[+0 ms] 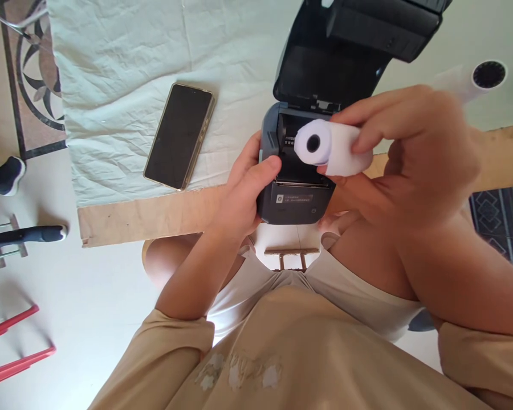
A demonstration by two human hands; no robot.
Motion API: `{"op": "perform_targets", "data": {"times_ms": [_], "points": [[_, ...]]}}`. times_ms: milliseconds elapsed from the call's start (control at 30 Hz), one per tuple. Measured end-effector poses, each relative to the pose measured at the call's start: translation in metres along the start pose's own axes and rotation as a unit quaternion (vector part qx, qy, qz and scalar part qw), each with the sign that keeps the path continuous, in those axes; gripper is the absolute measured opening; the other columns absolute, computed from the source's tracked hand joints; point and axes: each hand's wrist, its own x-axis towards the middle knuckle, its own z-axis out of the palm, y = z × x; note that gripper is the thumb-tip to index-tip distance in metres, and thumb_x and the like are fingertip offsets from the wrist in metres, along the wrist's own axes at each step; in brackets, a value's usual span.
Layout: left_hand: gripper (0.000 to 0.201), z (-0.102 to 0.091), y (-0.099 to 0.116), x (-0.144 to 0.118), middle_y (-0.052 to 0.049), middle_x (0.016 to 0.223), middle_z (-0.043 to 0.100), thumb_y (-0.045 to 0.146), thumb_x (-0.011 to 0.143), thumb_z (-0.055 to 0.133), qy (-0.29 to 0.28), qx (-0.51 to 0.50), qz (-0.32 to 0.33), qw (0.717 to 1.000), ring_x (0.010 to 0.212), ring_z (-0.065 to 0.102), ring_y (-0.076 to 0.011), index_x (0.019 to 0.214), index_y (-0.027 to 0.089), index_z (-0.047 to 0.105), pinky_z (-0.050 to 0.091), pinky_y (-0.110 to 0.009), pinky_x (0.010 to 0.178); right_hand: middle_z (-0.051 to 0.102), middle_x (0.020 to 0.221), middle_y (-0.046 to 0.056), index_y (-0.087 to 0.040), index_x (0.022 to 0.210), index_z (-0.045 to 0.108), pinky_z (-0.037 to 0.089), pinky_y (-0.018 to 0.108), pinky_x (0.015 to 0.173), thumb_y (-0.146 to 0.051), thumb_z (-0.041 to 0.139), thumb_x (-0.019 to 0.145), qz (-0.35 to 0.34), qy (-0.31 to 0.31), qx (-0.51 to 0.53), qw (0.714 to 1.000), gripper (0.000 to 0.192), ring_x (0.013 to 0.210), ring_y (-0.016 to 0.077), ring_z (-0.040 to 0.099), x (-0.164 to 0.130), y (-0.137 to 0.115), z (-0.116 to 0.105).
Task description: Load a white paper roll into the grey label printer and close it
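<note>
My left hand (250, 185) grips the left side of a small black label printer (297, 206), its thumb on the rim. The printer's hinged lid (325, 74) stands open, folded back away from me, and the paper bay shows. Between the thumb and fingers of my right hand (414, 148) is a white paper roll (346, 149) with a dark round core. The roll hangs at the bay's opening, over its right part; whether it touches the printer I cannot tell.
A phone (179, 136) lies screen up on the pale tablecloth (123, 68), left of the printer. Another white roll (474, 80) with a dark core is at the right. The table's wooden edge (154, 219) runs before me. Red legs (17, 347) stand on the floor, lower left.
</note>
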Motion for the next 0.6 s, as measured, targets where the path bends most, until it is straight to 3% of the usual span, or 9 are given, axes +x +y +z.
{"op": "perform_targets", "data": {"times_ms": [100,267,433,533,600], "points": [[0.020,0.000,0.001,0.000,0.001,0.087,0.078,0.041,0.097,0.078,-0.001,0.008,-0.012,1.000,0.080,0.077,-0.0131,0.104,0.023,0.079,0.058,-0.021,0.068,0.082,0.104,-0.005,-0.027,0.084,0.055,0.063,0.037,0.085,-0.016,0.079,0.090,-0.081,0.008,-0.055,0.995,0.027,0.103,0.0164,0.080,0.002,0.002,0.005],[0.027,0.004,0.003,-0.002,-0.002,0.087,0.076,0.050,0.095,0.079,0.005,0.023,-0.005,1.000,0.099,0.081,-0.0227,0.100,0.024,0.076,0.057,-0.027,0.066,0.084,0.114,-0.002,-0.027,0.091,0.063,0.068,0.036,0.086,-0.013,0.066,0.100,-0.183,-0.010,-0.155,0.971,0.017,0.110,0.0183,0.083,0.001,0.010,-0.001],[0.033,0.009,0.002,-0.003,-0.003,0.085,0.074,0.056,0.092,0.080,0.017,0.022,-0.013,1.000,0.111,0.080,-0.0289,0.101,0.026,0.072,0.058,-0.033,0.074,0.080,0.101,-0.004,-0.031,0.089,0.064,0.060,0.039,0.075,-0.014,0.072,0.091,-0.271,0.016,-0.142,0.952,0.019,0.084,0.0174,0.074,-0.006,0.013,0.002],[0.032,0.005,0.003,-0.001,-0.005,0.105,0.079,0.054,0.091,0.076,0.002,0.022,0.012,1.000,0.111,0.077,-0.0271,0.109,0.028,0.070,0.058,-0.037,0.085,0.076,0.089,-0.005,-0.028,0.089,0.060,0.050,0.041,0.070,-0.018,0.067,0.097,-0.293,-0.005,-0.109,0.950,0.015,0.077,0.0155,0.068,-0.015,0.013,0.009],[0.041,0.001,0.004,0.000,-0.002,0.121,0.081,0.042,0.082,0.084,-0.026,0.036,0.008,0.999,0.116,0.074,-0.0265,0.120,0.032,0.070,0.059,-0.037,0.095,0.074,0.086,-0.005,-0.027,0.090,0.060,0.046,0.041,0.071,-0.024,0.067,0.102,-0.320,-0.026,-0.106,0.941,0.015,0.081,0.0147,0.069,-0.020,0.013,0.012]]}}
